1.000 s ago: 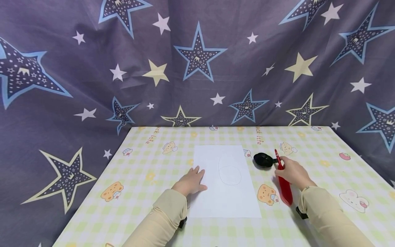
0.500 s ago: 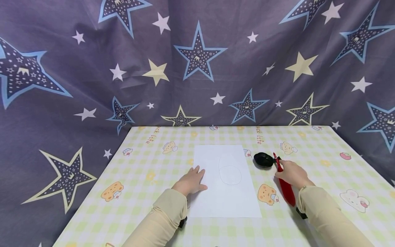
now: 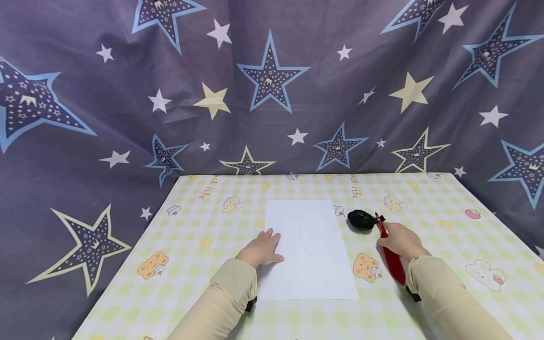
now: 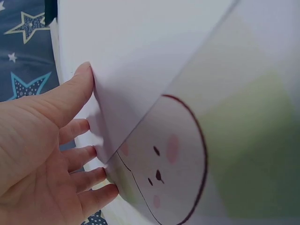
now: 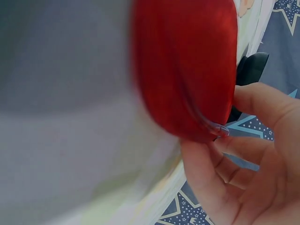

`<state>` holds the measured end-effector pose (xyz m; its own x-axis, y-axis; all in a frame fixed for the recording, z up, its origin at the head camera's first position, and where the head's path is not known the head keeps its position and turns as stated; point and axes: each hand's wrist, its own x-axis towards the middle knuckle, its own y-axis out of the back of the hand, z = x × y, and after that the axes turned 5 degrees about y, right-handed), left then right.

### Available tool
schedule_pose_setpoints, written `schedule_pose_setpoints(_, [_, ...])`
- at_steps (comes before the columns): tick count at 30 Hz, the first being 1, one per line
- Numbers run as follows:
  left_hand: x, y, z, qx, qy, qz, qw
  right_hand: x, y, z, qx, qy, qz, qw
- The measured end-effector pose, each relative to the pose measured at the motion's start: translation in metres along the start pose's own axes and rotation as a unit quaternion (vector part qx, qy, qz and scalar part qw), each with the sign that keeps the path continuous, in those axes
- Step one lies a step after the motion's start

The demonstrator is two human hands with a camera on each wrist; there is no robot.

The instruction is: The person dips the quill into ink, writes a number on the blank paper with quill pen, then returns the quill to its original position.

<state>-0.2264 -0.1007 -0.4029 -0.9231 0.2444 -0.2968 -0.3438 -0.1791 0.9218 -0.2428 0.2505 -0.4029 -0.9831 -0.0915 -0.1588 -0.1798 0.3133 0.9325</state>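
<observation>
My left hand (image 3: 260, 250) rests on the left edge of a white sheet of paper (image 3: 306, 278), fingers spread. In the left wrist view its thumb (image 4: 77, 86) lies along the paper's edge. On the sheet is a thin, faint line shaped like a 6 (image 3: 315, 241). My right hand (image 3: 401, 241) pinches a red pen (image 3: 395, 269) with a slim end beyond the fingers and a broad body toward the wrist. In the right wrist view the broad red body (image 5: 197, 61) tapers down to the fingertips. Just beyond lies a black oval thing (image 3: 361, 220) with a short stub.
A pale green checked cloth (image 3: 204, 293) with cartoon prints covers the table. Behind it hangs a dark curtain (image 3: 272, 132) patterned with stars. Small black devices (image 3: 413, 293) sit at both wrists.
The slim end of the red pen has dropped slightly toward the person, and the right hand has shifted a little. The left hand, paper and black oval thing have stayed in place.
</observation>
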Motion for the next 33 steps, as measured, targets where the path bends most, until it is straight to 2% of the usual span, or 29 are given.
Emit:
schedule_pose_setpoints(8, [-0.001,0.003,0.002,-0.016,0.005,0.003,0.9999,-0.002,0.000,-0.002,-0.004,0.000,0.004,1.0000])
schedule_pose_setpoints(14, [0.003,0.005,0.003,-0.015,0.006,-0.012,0.9998,-0.004,0.000,-0.001,0.004,-0.006,0.001,1.0000])
schedule_pose_setpoints(19, [0.005,0.006,0.004,-0.014,0.003,-0.013,0.9998,-0.004,0.001,-0.002,-0.003,-0.002,0.020,0.9998])
schedule_pose_setpoints(25, [0.013,0.009,0.000,-0.015,-0.001,0.009,0.9999,-0.006,0.007,-0.010,-0.013,-0.002,0.032,0.9994])
schedule_pose_setpoints(28, [0.020,0.013,-0.004,-0.004,-0.004,0.026,0.9996,-0.006,0.011,-0.016,-0.009,0.011,0.040,0.9991])
schedule_pose_setpoints(33, [0.023,0.030,-0.003,0.017,0.013,0.054,0.9983,-0.001,0.017,-0.031,0.006,0.041,0.056,0.9976])
